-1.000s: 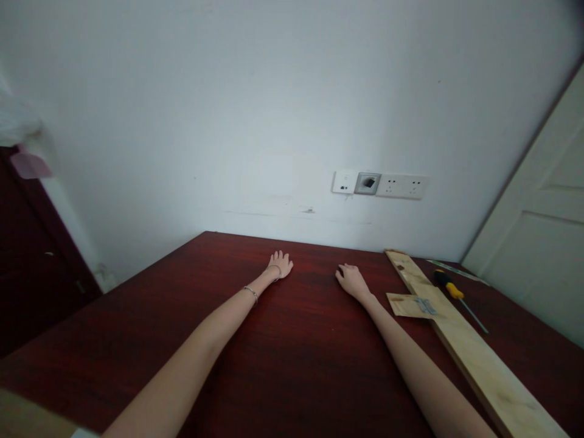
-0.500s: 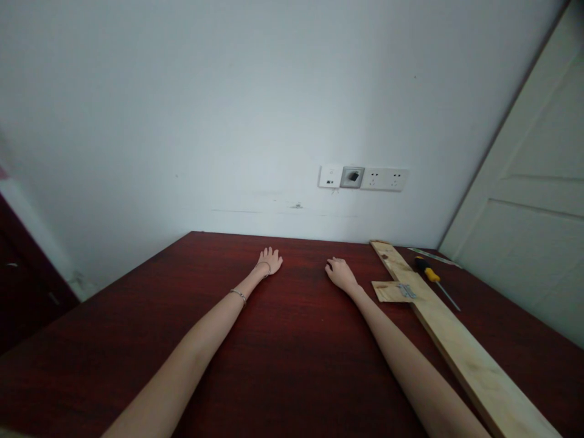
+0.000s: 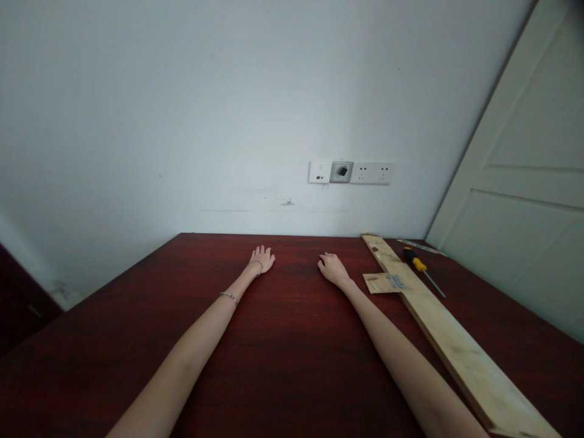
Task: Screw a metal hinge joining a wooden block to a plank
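In the head view, a long pale wooden board [image 3: 449, 331] lies on the right side of the dark red table [image 3: 283, 359], running from the far edge toward the near right. It has brownish, knot-like stains, and a darker patch marks its far end. A short wooden piece [image 3: 376, 283] sticks out to the left from the board, and small grey metal pieces [image 3: 395, 281] lie where the two meet. To the right of the board is a screwdriver [image 3: 419, 264] with a black and yellow handle, its shaft pointing to the near right. A thin pale strip [image 3: 422, 247] lies farther back.

The left hand [image 3: 263, 259] is palm down on the far part of the table, fingers spread, released and gripping nothing. The right hand [image 3: 333, 269], nearest to the short wooden piece, rests with loosely bent fingers; its palm is hidden, so I cannot tell whether it grasps anything.

The board's near end runs close to the bottom edge, and both forearms are cut off there. The metal pieces are too small to make out singly, the strip's markings cannot be read, and a dark shape [image 3: 20, 310] at the far left is only partly in view.
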`<state>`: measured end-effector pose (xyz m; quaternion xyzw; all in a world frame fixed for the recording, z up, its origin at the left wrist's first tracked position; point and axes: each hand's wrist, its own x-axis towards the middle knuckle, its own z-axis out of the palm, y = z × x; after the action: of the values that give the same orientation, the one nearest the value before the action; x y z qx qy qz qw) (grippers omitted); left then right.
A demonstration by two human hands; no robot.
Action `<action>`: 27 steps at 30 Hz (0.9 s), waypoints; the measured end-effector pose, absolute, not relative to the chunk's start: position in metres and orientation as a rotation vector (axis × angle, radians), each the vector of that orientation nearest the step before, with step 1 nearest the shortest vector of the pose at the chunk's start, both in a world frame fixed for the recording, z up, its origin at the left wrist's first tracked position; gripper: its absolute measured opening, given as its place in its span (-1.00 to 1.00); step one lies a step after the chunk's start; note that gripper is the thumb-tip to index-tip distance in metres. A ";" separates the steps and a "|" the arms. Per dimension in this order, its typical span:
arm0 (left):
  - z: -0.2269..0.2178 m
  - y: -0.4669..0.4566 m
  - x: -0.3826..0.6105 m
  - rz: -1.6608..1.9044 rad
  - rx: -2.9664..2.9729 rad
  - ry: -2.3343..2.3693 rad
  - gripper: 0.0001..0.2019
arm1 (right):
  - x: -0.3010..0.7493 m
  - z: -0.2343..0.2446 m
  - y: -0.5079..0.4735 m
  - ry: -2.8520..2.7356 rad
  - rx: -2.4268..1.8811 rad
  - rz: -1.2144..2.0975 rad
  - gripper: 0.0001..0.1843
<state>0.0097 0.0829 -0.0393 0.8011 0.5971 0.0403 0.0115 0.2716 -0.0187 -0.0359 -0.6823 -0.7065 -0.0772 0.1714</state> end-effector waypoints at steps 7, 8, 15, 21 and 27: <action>-0.040 0.084 0.009 0.132 2.504 1.862 -0.40 | 0.269 -0.032 -0.021 -1.992 -1.961 -0.198 -0.65; -0.040 0.084 0.009 0.132 2.506 1.865 -0.41 | 0.268 -0.031 -0.022 -1.986 -1.968 -0.191 -0.64; -0.039 0.085 0.009 0.136 2.522 1.877 -0.43 | 0.265 -0.008 -0.034 -1.940 -2.054 -0.143 -0.50; -0.037 0.084 0.009 0.141 2.527 1.874 -0.43 | 0.294 0.059 -0.057 -1.863 -2.155 -0.216 -0.56; -0.014 0.097 0.024 0.166 2.497 1.895 -0.49 | 0.351 0.093 -0.125 -1.653 -2.342 -0.258 -0.43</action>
<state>0.0238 0.0967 -0.0143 0.7955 0.6037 0.0528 0.0014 0.3506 -0.1246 0.0928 -0.8066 -0.5695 -0.0887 0.1312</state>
